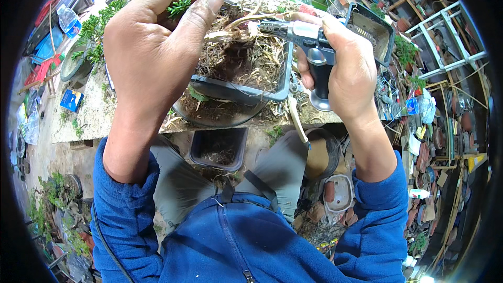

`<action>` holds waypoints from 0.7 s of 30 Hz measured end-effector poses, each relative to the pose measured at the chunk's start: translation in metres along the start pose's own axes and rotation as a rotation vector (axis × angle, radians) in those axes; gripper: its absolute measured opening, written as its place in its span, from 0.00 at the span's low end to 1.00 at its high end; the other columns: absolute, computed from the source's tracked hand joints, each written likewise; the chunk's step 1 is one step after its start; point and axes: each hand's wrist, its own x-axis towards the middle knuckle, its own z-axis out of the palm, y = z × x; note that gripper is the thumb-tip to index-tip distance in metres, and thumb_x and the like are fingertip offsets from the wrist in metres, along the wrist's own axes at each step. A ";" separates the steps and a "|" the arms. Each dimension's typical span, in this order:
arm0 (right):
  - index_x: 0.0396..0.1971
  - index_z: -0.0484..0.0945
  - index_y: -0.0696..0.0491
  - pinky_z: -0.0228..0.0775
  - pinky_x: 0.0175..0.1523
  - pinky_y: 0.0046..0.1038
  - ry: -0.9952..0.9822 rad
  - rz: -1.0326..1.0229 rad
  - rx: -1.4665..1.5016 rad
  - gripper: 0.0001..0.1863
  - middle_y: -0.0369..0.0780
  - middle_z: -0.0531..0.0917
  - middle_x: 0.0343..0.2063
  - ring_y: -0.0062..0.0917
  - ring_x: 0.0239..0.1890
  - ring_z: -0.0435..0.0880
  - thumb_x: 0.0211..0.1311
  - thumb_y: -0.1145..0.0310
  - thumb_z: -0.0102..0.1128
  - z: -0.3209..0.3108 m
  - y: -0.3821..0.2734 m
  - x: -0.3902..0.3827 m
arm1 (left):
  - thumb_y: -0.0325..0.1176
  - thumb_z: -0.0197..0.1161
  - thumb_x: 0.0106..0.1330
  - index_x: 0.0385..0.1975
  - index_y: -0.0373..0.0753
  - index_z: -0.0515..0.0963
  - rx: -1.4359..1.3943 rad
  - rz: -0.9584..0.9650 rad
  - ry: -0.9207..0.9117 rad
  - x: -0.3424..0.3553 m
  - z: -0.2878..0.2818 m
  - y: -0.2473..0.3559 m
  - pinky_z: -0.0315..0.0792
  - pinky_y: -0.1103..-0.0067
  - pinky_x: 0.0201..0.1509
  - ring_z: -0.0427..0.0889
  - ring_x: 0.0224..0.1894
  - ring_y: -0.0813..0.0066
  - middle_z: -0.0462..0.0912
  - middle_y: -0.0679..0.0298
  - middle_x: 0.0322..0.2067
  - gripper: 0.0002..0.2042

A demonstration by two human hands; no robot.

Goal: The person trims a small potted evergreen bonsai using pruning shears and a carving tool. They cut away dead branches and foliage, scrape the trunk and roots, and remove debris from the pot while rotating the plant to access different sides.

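My right hand (348, 65) is wrapped round a small silver and black hand torch (320, 79), its metal nozzle pointing left at pale, bare wood (230, 34). That wood rises from a dark rectangular plastic pot (238, 91) filled with brown soil and shredded fibres. Beside the trunk, my left hand (154, 47) is closed, thumb against fingers, on a thin juniper branch with green foliage (179, 6). Whether a flame burns at the nozzle I cannot tell. My left fingertips are partly hidden behind the thumb.
Under the pot is a round dark turntable (209, 114) on a pale worktable (65, 126). An empty-looking dark tray (371, 34) stands at right, a blue card box (72, 100) at left. Between my knees sits a dark plastic pot (218, 149). Cluttered shelves line the right.
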 end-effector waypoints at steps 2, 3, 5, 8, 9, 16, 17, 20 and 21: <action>0.52 0.83 0.60 0.65 0.22 0.19 0.009 -0.043 0.025 0.20 0.37 0.82 0.22 0.15 0.15 0.74 0.80 0.65 0.44 0.002 0.004 -0.001 | 0.36 0.76 0.67 0.40 0.32 0.87 0.028 -0.002 0.000 -0.001 0.000 -0.001 0.73 0.88 0.34 0.83 0.30 0.85 0.87 0.65 0.27 0.13; 0.51 0.84 0.60 0.66 0.22 0.19 0.002 0.037 0.158 0.19 0.37 0.83 0.22 0.15 0.15 0.75 0.80 0.65 0.44 0.003 0.006 -0.001 | 0.36 0.76 0.67 0.41 0.32 0.87 0.026 0.012 0.000 -0.001 0.000 -0.001 0.73 0.88 0.34 0.83 0.30 0.85 0.87 0.65 0.27 0.13; 0.51 0.83 0.60 0.66 0.22 0.19 0.011 0.057 0.187 0.19 0.37 0.83 0.22 0.15 0.16 0.75 0.80 0.65 0.44 0.003 0.006 -0.002 | 0.36 0.76 0.68 0.41 0.32 0.87 0.020 0.017 -0.007 -0.001 -0.001 -0.001 0.73 0.88 0.34 0.83 0.30 0.85 0.87 0.65 0.27 0.13; 0.53 0.82 0.63 0.66 0.23 0.20 -0.013 0.083 0.111 0.21 0.39 0.83 0.25 0.16 0.17 0.75 0.80 0.62 0.44 0.001 0.001 -0.006 | 0.35 0.76 0.68 0.42 0.32 0.87 0.012 -0.004 -0.017 -0.001 -0.004 -0.001 0.73 0.88 0.35 0.83 0.30 0.86 0.87 0.65 0.27 0.12; 0.55 0.81 0.64 0.65 0.25 0.20 -0.050 0.048 0.015 0.24 0.39 0.82 0.24 0.16 0.18 0.74 0.80 0.61 0.42 0.000 -0.002 -0.009 | 0.35 0.75 0.68 0.42 0.32 0.87 0.013 -0.008 -0.018 -0.001 -0.005 -0.001 0.72 0.88 0.35 0.83 0.30 0.86 0.87 0.65 0.27 0.12; 0.51 0.81 0.65 0.74 0.34 0.30 -0.116 -0.302 -0.413 0.20 0.46 0.84 0.29 0.32 0.27 0.82 0.76 0.64 0.49 0.004 -0.016 -0.011 | 0.33 0.75 0.68 0.43 0.32 0.87 -0.082 -0.012 -0.011 -0.006 -0.006 -0.003 0.71 0.89 0.35 0.82 0.31 0.87 0.88 0.66 0.28 0.11; 0.50 0.81 0.65 0.76 0.35 0.31 -0.109 -0.334 -0.432 0.19 0.48 0.85 0.30 0.35 0.28 0.83 0.75 0.65 0.51 0.008 -0.016 -0.011 | 0.32 0.75 0.68 0.43 0.32 0.87 -0.077 -0.002 -0.005 -0.006 -0.006 -0.004 0.71 0.89 0.35 0.82 0.31 0.87 0.88 0.66 0.28 0.11; 0.47 0.82 0.65 0.80 0.39 0.36 -0.118 -0.391 -0.426 0.16 0.51 0.87 0.34 0.43 0.33 0.87 0.73 0.67 0.55 0.016 -0.018 -0.012 | 0.31 0.75 0.68 0.42 0.32 0.87 -0.035 0.053 0.007 -0.003 -0.007 -0.002 0.71 0.89 0.35 0.82 0.31 0.86 0.88 0.66 0.29 0.09; 0.46 0.82 0.65 0.82 0.40 0.38 -0.040 -0.356 -0.443 0.15 0.52 0.87 0.35 0.45 0.34 0.88 0.72 0.68 0.57 0.018 -0.018 -0.014 | 0.30 0.75 0.67 0.41 0.32 0.87 -0.006 0.088 -0.001 -0.001 -0.008 -0.001 0.71 0.89 0.35 0.82 0.31 0.86 0.88 0.66 0.29 0.09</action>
